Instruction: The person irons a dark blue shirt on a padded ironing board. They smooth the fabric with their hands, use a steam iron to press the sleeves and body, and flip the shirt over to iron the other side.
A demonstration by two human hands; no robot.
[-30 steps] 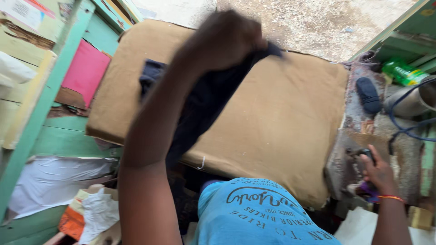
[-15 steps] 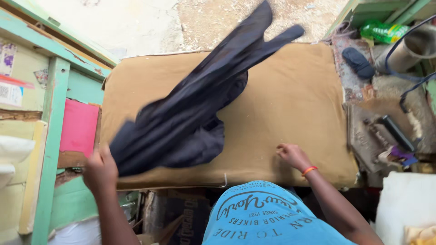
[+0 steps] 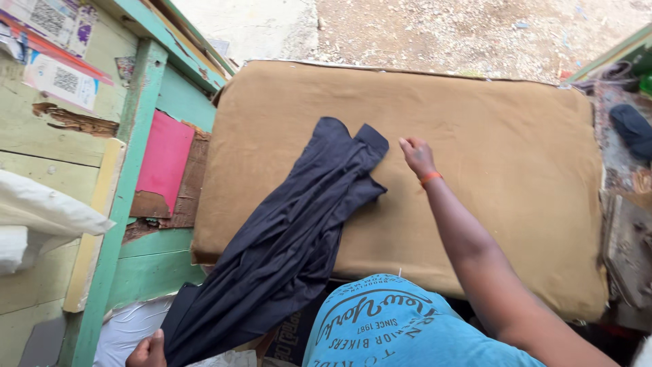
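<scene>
A dark navy garment (image 3: 285, 245) lies crumpled across the left part of a brown padded table (image 3: 489, 170), its lower end hanging off the near edge. My left hand (image 3: 146, 350) grips that hanging end at the bottom of the view. My right hand (image 3: 416, 155), with an orange band at the wrist, rests flat on the brown pad just right of the garment's upper end, fingers spread, holding nothing.
A green wooden frame (image 3: 129, 170) with a pink panel (image 3: 163, 160) stands to the left. White cloth (image 3: 41, 217) lies at far left. A dark object (image 3: 631, 129) sits on a cluttered surface at the right. Bare ground lies beyond the table.
The garment was swung through the air and now lies on the pad. My left hand dropped lower with its end. My right hand slid forward from the near edge to beside the garment.
</scene>
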